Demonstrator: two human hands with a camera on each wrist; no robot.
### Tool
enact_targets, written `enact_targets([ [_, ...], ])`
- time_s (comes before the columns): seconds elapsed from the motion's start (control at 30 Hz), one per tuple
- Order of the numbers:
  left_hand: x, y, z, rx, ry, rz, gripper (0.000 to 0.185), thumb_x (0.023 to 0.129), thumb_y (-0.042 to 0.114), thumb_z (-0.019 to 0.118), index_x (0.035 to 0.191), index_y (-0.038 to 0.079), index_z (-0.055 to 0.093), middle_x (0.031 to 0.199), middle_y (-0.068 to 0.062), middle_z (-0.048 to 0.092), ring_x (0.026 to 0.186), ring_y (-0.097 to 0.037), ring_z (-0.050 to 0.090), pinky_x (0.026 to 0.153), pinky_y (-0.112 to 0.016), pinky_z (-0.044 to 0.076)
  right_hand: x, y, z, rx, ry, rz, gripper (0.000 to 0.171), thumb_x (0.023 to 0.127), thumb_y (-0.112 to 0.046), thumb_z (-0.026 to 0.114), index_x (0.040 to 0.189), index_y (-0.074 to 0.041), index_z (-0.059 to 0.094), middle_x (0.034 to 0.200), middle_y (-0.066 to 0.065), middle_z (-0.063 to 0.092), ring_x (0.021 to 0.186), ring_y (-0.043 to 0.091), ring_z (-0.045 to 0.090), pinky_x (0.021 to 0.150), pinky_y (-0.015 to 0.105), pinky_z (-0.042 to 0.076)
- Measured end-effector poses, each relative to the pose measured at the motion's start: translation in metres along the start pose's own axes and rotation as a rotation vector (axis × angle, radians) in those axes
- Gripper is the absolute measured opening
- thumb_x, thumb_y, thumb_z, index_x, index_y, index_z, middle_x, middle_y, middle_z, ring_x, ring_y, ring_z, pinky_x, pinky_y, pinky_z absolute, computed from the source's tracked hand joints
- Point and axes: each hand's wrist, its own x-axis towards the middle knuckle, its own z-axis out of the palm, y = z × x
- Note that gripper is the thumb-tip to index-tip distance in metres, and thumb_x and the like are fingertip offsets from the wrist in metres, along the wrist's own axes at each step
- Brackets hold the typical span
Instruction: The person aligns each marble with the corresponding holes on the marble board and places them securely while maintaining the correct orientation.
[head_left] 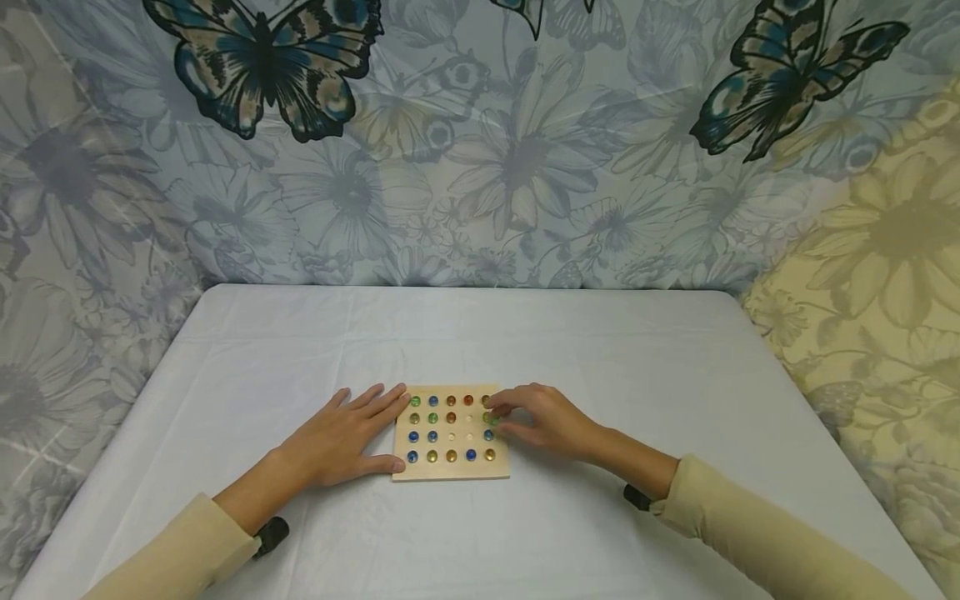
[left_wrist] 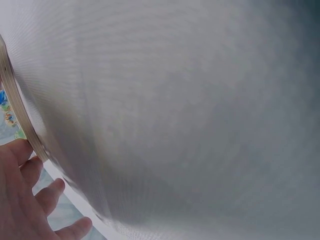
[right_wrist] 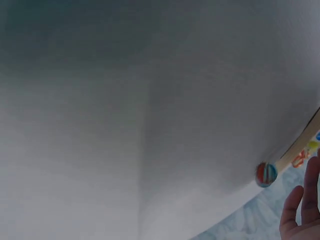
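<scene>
A pale wooden board (head_left: 450, 476) with rows of glass marbles lies on the table in the head view. Three holes near its middle hold no marble. My left hand (head_left: 337, 435) steadies the board's left side, thumb at the near corner and straight, spread fingers along the far-left edge. Over the right edge, my right hand (head_left: 551, 421) has thumb and forefinger about a green marble (head_left: 489, 418) in the second row from the back. A striped red and blue marble (right_wrist: 266, 174) shows beside the board's edge in the right wrist view; the head view does not show it.
A white cloth (head_left: 465, 333) covers the table. Behind it hangs a curtain (head_left: 517, 167) printed with flowers and butterflies. Dark wrist cameras (head_left: 271, 537) sit under both sleeves.
</scene>
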Motion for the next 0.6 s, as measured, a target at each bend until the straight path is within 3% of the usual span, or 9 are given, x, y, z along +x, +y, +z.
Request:
enact_targets([
  [0.33, 0.0, 0.001, -0.001, -0.002, -0.007, -0.005, 0.094, 0.089, 0.079, 0.041, 0.159, 0.017, 0.027, 0.164, -0.001, 0.025, 0.148, -0.031, 0.026, 0.111, -0.067, 0.023, 0.013, -0.014, 0.01, 0.018, -0.015, -0.046, 0.034, 0.087, -0.015, 0.078, 0.119, -0.007, 0.07, 0.107, -0.006, 0.074, 0.099, 0.005, 0.067, 0.088, 0.032, 0.049],
  [0.6, 0.001, 0.0, 0.0, 0.006, 0.0, 0.0, 0.094, 0.089, 0.079, 0.039, 0.159, 0.017, 0.027, 0.163, -0.002, 0.026, 0.148, -0.032, 0.028, 0.111, -0.066, 0.024, 0.018, -0.019, 0.014, -0.018, -0.055, -0.021, 0.032, 0.09, -0.018, 0.076, 0.119, -0.009, 0.07, 0.109, -0.005, 0.073, 0.101, 0.01, 0.064, 0.089, 0.031, 0.051],
])
